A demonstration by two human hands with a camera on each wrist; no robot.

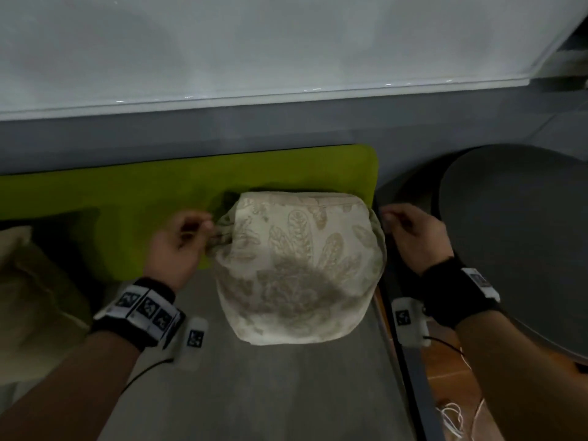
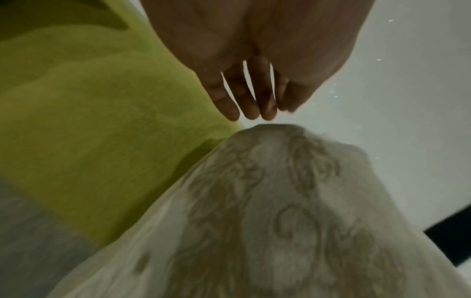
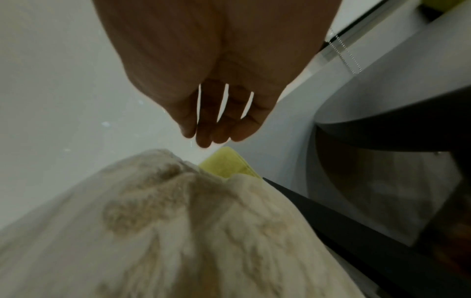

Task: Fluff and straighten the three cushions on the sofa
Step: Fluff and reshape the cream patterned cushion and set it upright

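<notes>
Left hand (image 1: 178,246): fingers (image 2: 251,104) relaxed and nearly straight at the left edge of the patterned cushion (image 1: 296,265); the wrist view shows a gap, so nothing is held.
Right hand (image 1: 416,237): fingers (image 3: 203,129) loosely extended just beside the cushion's right edge, holding nothing.
Patterned cushion: cream, leaf print; upright at the right end of the sofa seat (image 1: 254,393), leaning on the green backrest (image 1: 159,192).
Second cushion (image 1: 28,288): cream, at the seat's left, well apart.
Round table (image 1: 515,243): dark, right of the sofa.
</notes>
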